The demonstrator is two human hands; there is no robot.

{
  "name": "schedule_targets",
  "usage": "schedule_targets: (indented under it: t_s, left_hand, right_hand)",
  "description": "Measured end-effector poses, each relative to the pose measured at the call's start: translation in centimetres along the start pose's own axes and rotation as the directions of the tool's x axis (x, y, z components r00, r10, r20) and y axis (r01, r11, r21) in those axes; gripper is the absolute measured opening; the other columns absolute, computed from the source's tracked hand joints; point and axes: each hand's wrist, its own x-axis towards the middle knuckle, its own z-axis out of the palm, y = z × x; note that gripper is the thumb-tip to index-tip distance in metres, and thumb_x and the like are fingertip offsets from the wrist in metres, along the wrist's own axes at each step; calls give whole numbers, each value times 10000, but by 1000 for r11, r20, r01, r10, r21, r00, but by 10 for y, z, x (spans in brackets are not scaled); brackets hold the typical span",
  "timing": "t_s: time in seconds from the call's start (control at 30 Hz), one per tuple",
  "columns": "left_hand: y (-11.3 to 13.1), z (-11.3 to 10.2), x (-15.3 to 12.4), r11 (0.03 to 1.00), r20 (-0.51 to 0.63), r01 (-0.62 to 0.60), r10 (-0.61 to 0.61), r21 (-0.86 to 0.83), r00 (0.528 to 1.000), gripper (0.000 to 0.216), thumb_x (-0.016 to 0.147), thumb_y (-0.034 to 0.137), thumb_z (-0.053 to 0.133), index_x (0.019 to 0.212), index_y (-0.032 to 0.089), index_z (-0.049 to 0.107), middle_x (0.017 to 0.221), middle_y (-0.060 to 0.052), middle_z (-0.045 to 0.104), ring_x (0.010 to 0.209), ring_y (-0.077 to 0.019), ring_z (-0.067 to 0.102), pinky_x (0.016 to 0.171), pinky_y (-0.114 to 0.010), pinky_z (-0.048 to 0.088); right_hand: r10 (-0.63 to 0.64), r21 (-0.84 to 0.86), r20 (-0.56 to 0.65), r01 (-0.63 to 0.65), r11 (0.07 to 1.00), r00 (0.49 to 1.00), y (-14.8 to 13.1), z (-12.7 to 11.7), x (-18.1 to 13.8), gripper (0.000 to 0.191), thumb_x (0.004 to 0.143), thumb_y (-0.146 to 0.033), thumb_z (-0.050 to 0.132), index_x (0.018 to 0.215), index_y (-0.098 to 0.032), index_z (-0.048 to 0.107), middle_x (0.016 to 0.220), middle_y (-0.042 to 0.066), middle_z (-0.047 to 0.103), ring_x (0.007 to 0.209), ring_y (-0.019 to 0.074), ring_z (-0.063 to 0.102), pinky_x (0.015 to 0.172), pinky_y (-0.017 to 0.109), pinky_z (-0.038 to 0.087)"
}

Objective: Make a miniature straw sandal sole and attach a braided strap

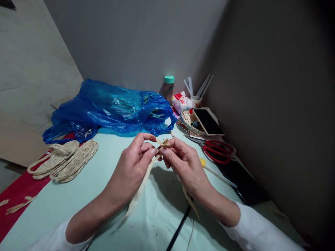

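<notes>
From the head camera, the only view I have, I see two bare hands meeting over the pale green bench (141, 232). The left hand (133, 160) pinches a straw strip (143, 186) between thumb and fingers, and the right hand (184, 161) grips the same small bunched part of it, their fingertips nearly touching. The straw strip is therefore up between the two hands, with one long tail hanging down beside my left wrist. A second straw end (192, 205) dangles below the right hand; whether it belongs to the same piece I can't tell.

Behind the hands I have a crumpled blue bag (112, 108). Left of them, two coils of cord (75, 162) lie side by side, partly over a red sheet (15, 212). On the right, red-handled scissors (217, 150) lie near a stick with a yellow end (220, 176). Beyond the scissors, a phone (209, 122) rests tilted against a woven basket (186, 118). Farther back, near the wall (146, 42), stands a jar (168, 89) with a green lid, just beside a packet (183, 103).
</notes>
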Motion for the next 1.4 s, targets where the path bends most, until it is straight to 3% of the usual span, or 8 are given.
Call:
schedule_targets:
  t_s: [0.17, 0.57, 0.63, 0.77, 0.87, 0.97, 1.1, 1.4]
  left_hand:
    - [-2, -2, -1, 811, -56, -303, 379, 500, 923, 145, 897, 139, 604, 778, 174, 679, 778, 9, 688, 708, -100, 599, 692, -222, 435]
    - [-22, 25, -20, 206, 216, -559, 773, 803, 596, 193, 809, -37, 616, 989, -63, 682, 695, -129, 686, 625, -204, 649, 602, -318, 515]
    - [-24, 26, -19, 213, 248, -577, 748, 789, 615, 262, 833, -18, 592, 1081, -78, 655, 700, -122, 683, 627, -210, 646, 575, -323, 506]
    - [-12, 18, -15, 547, 131, -582, 652, 602, 747, 227, 890, 116, 590, 1096, 89, 681, 833, -90, 703, 752, -194, 616, 696, -323, 496]
    - [-2, 8, -9, 831, -122, -346, 436, 435, 892, 146, 918, 209, 576, 1014, 184, 684, 935, -63, 687, 881, -199, 595, 805, -329, 460]
    - [0, 5, -1, 1000, -2, -25, 25, -12, 1000, 170, 935, 341, 561, 986, 202, 644, 872, -20, 629, 782, -155, 576, 727, -280, 460]
    - [-4, 7, 4, 905, 200, 234, -171, -355, 965, 235, 912, 431, 586, 919, 197, 608, 720, 41, 495, 532, -71, 348, 452, -194, 247]
    - [9, 0, 2, 999, -148, -31, 34, 24, 988, 223, 816, 207, 643, 598, 165, 663, 538, 36, 521, 535, -97, 427, 526, -223, 343]
  right_hand:
    - [-4, -52, -35, 2, 999, 999, 6, -2, 3, 192, 923, -321, 599, 790, -193, 543, 651, -21, 656, 536, 92, 518, 546, 225, 389]
    - [55, 243, -58, -39, 969, 997, 9, 1, 7, 192, 845, -290, 676, 746, -198, 540, 633, -39, 613, 602, 109, 577, 577, 216, 420]
    - [45, 238, -105, -19, 971, 993, 10, -2, 9, 189, 818, -286, 701, 753, -197, 548, 644, -37, 615, 613, 111, 573, 580, 218, 410]
    - [20, 174, -140, 5, 985, 990, 3, -8, 10, 169, 837, -286, 687, 788, -192, 556, 641, -39, 596, 580, 98, 520, 565, 223, 383]
    - [38, 124, -85, -28, 992, 996, -4, -6, 7, 168, 875, -307, 656, 854, -191, 537, 625, -46, 570, 573, 94, 491, 557, 224, 365]
    - [15, 175, 10, -16, 984, 1000, -5, -2, 4, 172, 912, -312, 605, 969, -205, 483, 657, -59, 548, 585, 100, 504, 593, 237, 407]
    - [-5, 168, 111, -14, 986, 994, -2, 0, 1, 173, 950, -286, 544, 1061, -220, 429, 744, -54, 537, 678, 105, 545, 628, 234, 418]
    - [-162, -345, 169, 212, 914, 972, -8, -4, -4, 188, 987, -171, 439, 1168, -215, 413, 878, 7, 661, 800, 150, 621, 719, 274, 428]
